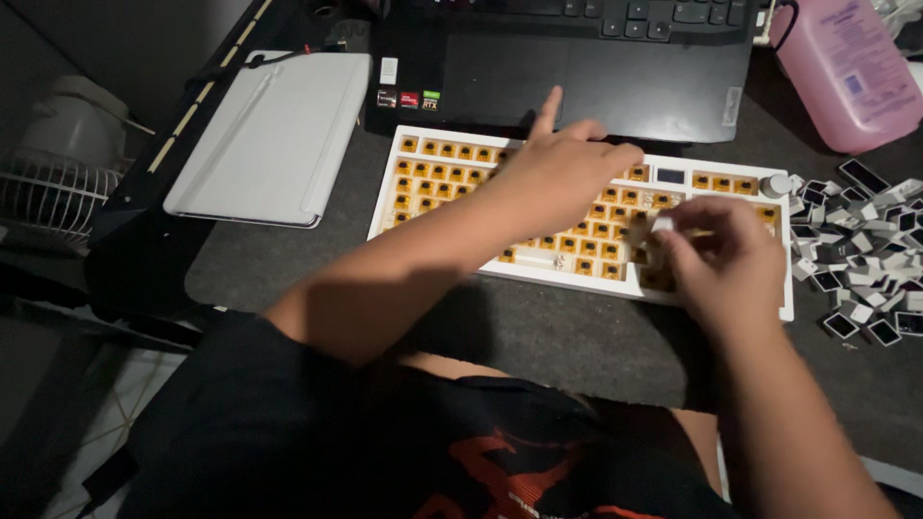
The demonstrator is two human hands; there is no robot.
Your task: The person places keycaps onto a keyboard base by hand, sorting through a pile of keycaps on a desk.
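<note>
A white mechanical keyboard (428, 139) with its keycaps off lies on the dark desk mat, showing rows of orange-yellow switches. My left hand (562, 168) rests flat on the middle of the board, index finger stretched toward the laptop. My right hand (726, 259) hovers over the board's right end and pinches a small white object (663, 224), perhaps a keycap or wipe, against the switches. What lies under the palm is hidden.
A black laptop (596, 77) stands behind the keyboard. A white tablet case (274, 135) lies at the left, a pink bottle (846, 67) at the back right, and a heap of several loose keycaps (865, 250) at the right. A white fan (53, 178) sits off the desk's left edge.
</note>
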